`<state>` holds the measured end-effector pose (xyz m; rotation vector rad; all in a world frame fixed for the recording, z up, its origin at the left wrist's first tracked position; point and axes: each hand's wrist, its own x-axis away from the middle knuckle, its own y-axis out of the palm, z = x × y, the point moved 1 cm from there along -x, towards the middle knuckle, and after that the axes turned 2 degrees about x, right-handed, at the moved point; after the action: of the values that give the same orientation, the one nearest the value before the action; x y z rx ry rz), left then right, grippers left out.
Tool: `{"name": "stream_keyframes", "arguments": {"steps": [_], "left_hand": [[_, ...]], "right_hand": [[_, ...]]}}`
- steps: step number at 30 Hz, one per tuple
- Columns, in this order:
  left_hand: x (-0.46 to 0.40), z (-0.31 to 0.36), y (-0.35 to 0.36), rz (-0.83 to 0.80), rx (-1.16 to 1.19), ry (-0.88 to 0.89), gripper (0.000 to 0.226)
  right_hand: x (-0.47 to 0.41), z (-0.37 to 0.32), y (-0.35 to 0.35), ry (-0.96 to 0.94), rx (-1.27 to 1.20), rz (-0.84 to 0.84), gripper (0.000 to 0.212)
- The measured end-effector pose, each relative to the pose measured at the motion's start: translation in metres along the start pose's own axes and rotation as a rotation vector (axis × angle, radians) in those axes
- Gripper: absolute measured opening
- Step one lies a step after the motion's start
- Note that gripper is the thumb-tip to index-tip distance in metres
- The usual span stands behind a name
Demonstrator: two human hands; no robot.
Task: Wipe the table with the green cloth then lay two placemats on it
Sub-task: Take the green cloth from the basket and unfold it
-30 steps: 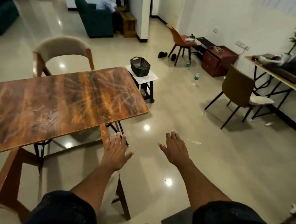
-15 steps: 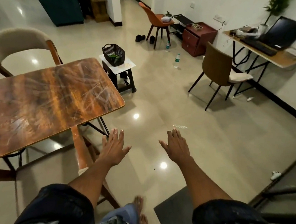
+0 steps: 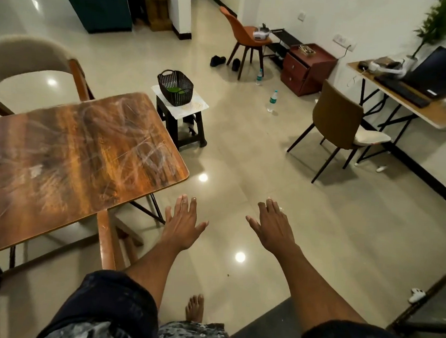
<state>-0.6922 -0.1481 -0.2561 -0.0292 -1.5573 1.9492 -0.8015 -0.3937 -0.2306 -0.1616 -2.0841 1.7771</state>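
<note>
Glossy tiled floor lies under both hands: left hand and right hand hover palm-down, fingers straight, apart, holding nothing. Beside them the smeared wooden surface looks unwiped. Next, fetch the green cloth, apparently inside the black basket beyond.

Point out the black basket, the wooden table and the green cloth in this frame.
black basket (image 3: 180, 97): head view, on its front wall.
wooden table (image 3: 67, 158): head view, on the bare tabletop.
green cloth (image 3: 175, 90): head view, on the green patch inside the basket.
</note>
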Motion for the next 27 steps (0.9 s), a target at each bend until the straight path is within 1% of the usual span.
{"name": "stream_keyframes", "arguments": {"steps": [1, 2, 3, 4, 6, 7, 8, 10, 11, 15, 19, 23, 27], "left_hand": [[-0.007, -0.001, 0.0, -0.001, -0.001, 0.004, 0.087], [-0.014, -0.001, 0.001, -0.003, -0.002, 0.008, 0.087], [-0.02, -0.001, 0.003, -0.01, -0.005, 0.013, 0.087], [-0.025, 0.001, 0.004, -0.02, -0.008, 0.017, 0.087], [-0.034, 0.007, 0.005, -0.032, -0.012, 0.032, 0.087], [-0.038, 0.011, 0.004, -0.031, -0.015, 0.038, 0.087], [-0.043, 0.014, 0.002, -0.029, -0.015, 0.042, 0.087], [-0.051, 0.016, -0.001, -0.023, -0.009, 0.038, 0.087], [-0.056, 0.015, -0.003, -0.019, -0.005, 0.031, 0.087], [-0.073, 0.013, -0.008, -0.035, -0.007, -0.009, 0.087], [-0.095, 0.015, -0.019, -0.04, 0.011, -0.051, 0.086], [-0.132, 0.02, -0.035, 0.004, -0.009, -0.109, 0.086], [-0.177, 0.039, -0.057, 0.061, 0.023, -0.127, 0.087]], "right_hand": [[-0.004, 0.0, -0.002, 0.009, 0.011, -0.013, 0.081], [-0.009, 0.002, -0.001, 0.006, 0.017, -0.013, 0.073], [-0.012, 0.003, -0.001, 0.009, 0.022, -0.014, 0.072], [-0.013, 0.005, -0.001, 0.014, 0.036, -0.02, 0.078], [-0.014, 0.011, 0.002, 0.02, 0.058, -0.021, 0.1], [-0.016, 0.015, 0.005, 0.022, 0.067, -0.025, 0.104], [-0.019, 0.019, 0.007, 0.027, 0.074, -0.035, 0.099], [-0.027, 0.021, 0.007, 0.036, 0.065, -0.069, 0.081], [-0.033, 0.021, 0.005, 0.03, 0.052, -0.075, 0.078], [-0.068, 0.019, -0.003, -0.014, 0.058, -0.066, 0.079], [-0.11, 0.026, -0.005, -0.07, 0.049, -0.068, 0.065], [-0.163, 0.04, -0.01, -0.116, 0.026, -0.074, 0.063], [-0.218, 0.056, -0.028, -0.152, 0.008, -0.045, 0.063]]}}
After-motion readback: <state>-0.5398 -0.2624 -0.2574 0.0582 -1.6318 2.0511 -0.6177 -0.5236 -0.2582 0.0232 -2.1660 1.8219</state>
